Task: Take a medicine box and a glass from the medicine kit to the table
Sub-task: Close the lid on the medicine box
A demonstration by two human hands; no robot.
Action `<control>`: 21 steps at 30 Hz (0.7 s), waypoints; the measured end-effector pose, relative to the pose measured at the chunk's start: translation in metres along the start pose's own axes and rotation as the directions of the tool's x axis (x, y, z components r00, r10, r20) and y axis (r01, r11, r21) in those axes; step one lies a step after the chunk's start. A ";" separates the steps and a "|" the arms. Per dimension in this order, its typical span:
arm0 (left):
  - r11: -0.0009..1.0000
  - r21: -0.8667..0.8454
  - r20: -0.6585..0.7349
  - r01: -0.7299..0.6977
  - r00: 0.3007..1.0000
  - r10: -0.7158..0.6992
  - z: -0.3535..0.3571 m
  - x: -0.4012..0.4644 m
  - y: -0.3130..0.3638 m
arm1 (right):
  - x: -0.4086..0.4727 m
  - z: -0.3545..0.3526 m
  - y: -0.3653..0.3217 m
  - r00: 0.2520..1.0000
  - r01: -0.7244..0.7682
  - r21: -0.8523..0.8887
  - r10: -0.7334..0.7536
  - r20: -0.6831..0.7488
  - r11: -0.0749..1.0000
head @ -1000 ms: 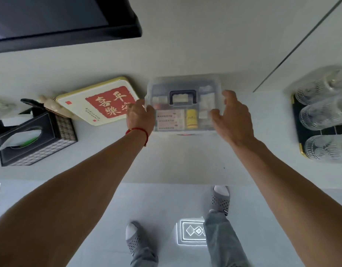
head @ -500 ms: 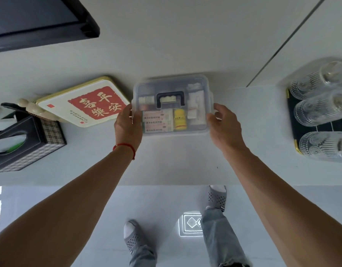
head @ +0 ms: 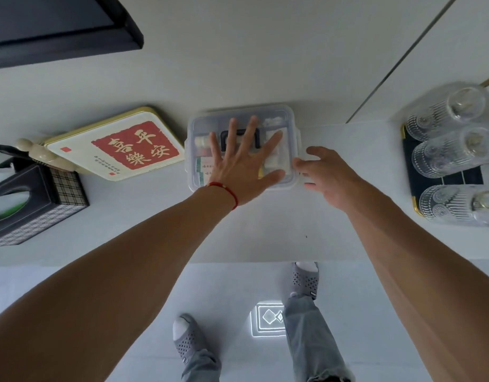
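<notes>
A: Head view, left to right: what sits on the desk, and why there?

B: At the far left a black tissue box, then a flat tin with a red panel of characters, pushed back toward the wall, out of the working space.

A: And the kit?

B: The clear plastic box stands in the middle, lid on, with small medicine cartons visible through it.

A: The hands?

B: The left hand lies flat on the lid, fingers spread and straight, gripping nothing; I judge it steadies the box. The right hand is at the box's right edge, fingers curled against what looks like the side clasp, probably to release it. Whether it truly pinches the clasp, I cannot tell.

A: The glasses?

B: Ribbed glasses rest on a dark tray at the far right, well apart from the kit. Nothing is taken out yet.
</notes>
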State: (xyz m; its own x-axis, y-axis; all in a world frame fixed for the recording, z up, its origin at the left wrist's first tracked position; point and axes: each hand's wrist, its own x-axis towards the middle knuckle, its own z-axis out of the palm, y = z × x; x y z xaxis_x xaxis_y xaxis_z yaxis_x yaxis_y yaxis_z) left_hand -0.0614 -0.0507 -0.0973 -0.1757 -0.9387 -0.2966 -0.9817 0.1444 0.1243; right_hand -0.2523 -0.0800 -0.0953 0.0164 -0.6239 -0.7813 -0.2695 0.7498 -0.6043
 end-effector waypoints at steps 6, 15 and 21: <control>0.999 0.036 -0.019 -0.008 1.000 0.008 0.016 0.003 -0.006 | 0.005 -0.007 0.001 0.992 -0.018 0.164 -0.003 0.127 0.986; 1.000 -0.006 0.020 -0.002 1.000 0.002 0.013 0.005 -0.006 | -0.016 0.015 -0.015 0.959 0.223 -0.391 -0.273 -0.076 0.893; 1.000 -0.006 0.006 0.001 1.000 -0.001 0.014 0.004 -0.005 | -0.021 0.028 -0.014 0.925 0.248 -0.534 -0.362 -0.119 0.809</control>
State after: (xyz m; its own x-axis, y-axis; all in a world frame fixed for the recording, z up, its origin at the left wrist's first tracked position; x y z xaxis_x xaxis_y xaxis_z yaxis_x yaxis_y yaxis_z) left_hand -0.0580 -0.0512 -0.1125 -0.1753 -0.9368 -0.3027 -0.9814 0.1418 0.1296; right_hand -0.2223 -0.0709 -0.0744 -0.0020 -0.8743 -0.4854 -0.7277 0.3342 -0.5989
